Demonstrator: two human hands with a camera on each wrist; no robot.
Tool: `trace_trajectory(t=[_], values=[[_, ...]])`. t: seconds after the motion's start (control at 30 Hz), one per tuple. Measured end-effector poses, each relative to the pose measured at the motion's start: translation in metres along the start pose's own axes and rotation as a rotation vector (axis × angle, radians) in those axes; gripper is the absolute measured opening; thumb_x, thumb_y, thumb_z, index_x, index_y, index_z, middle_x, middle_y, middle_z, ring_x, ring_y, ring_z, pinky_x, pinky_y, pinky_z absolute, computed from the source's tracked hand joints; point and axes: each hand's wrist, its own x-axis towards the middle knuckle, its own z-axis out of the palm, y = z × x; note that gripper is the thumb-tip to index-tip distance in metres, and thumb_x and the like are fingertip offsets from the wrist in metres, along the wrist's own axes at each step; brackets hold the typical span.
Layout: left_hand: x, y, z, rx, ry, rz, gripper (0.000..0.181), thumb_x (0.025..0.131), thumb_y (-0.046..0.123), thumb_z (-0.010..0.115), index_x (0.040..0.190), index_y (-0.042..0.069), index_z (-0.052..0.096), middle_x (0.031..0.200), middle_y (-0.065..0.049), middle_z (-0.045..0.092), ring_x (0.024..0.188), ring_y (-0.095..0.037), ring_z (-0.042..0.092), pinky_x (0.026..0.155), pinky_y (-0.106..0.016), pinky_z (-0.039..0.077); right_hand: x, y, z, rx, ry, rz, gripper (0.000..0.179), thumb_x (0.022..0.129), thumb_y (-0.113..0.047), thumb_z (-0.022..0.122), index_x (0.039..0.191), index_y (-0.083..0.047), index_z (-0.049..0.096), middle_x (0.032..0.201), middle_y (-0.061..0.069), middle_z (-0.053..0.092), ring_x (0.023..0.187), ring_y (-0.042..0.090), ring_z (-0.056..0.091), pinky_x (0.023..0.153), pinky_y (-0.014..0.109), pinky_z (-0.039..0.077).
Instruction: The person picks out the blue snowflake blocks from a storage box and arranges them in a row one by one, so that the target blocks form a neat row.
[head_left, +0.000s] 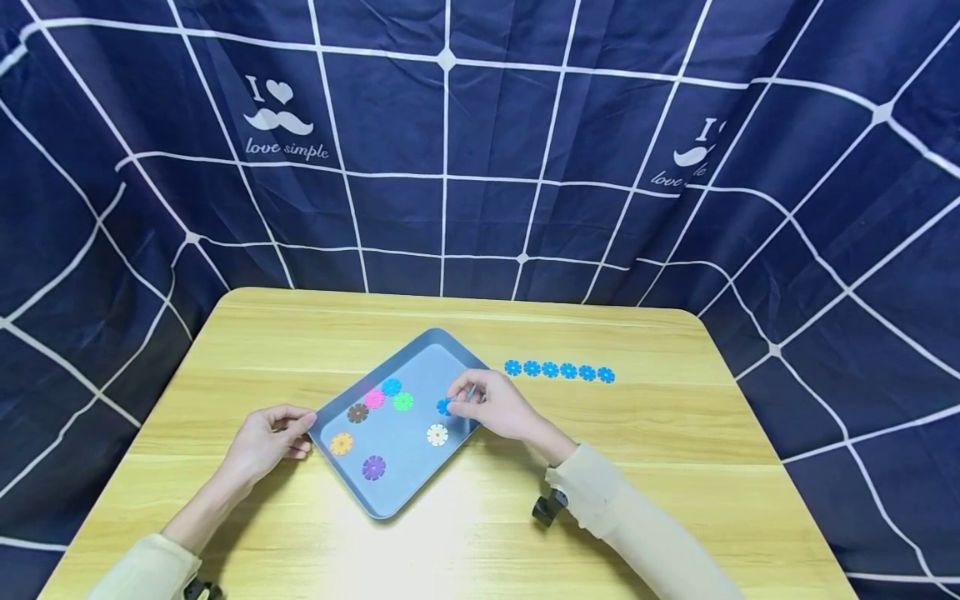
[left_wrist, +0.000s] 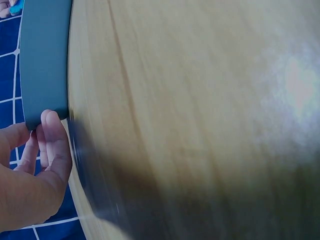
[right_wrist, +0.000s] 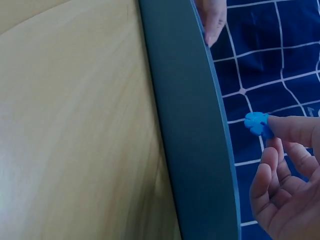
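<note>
My right hand [head_left: 491, 402] pinches a blue notched plastic disc [right_wrist: 257, 124] between thumb and fingers, over the right side of a grey-blue tray [head_left: 408, 454]. At the tray's left corner my left hand [head_left: 272, 442] grips the rim; in the left wrist view its fingers [left_wrist: 56, 145] are against the tray's outer wall. Inside the tray lie a second blue disc [head_left: 392, 387], a pink disc [head_left: 374, 399], a green disc [head_left: 403, 402], a brown disc [head_left: 357, 413], an orange disc [head_left: 341, 443], a purple disc [head_left: 373, 467] and a cream disc [head_left: 437, 434].
A straight row of several blue discs [head_left: 551, 369] lies on the wooden table [head_left: 645, 467], right of the tray. Dark blue curtains [head_left: 480, 125] with white grid lines surround the table's back and sides. A black wrist device [head_left: 550, 507] hangs at the right sleeve.
</note>
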Motion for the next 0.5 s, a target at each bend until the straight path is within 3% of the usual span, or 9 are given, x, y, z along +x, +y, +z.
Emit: trace_trajectory(t=[0.23, 0.5], values=[[0.001, -0.001, 0.000, 0.003, 0.000, 0.009, 0.039, 0.107, 0.015, 0.062, 0.131, -0.016, 0.062, 0.086, 0.001, 0.074, 0.069, -0.007, 0.070, 0.067, -0.025, 0.067, -0.012, 0.005, -0.015, 0.004, 0.046, 0.008, 0.009, 0.094, -0.012, 0.078, 0.102, -0.010, 0.075, 0.092, 0.007, 0.071, 0.070, 0.010, 0.056, 0.059, 0.017, 0.047], [0.001, -0.001, 0.000, -0.003, -0.003, 0.006, 0.039, 0.107, 0.014, 0.063, 0.132, -0.016, 0.061, 0.086, -0.001, 0.074, 0.069, -0.008, 0.070, 0.068, -0.026, 0.068, -0.023, 0.014, -0.032, -0.014, 0.085, 0.010, 0.011, 0.094, -0.013, 0.079, 0.103, -0.009, 0.076, 0.092, 0.006, 0.070, 0.075, 0.012, 0.058, 0.067, 0.019, 0.051]])
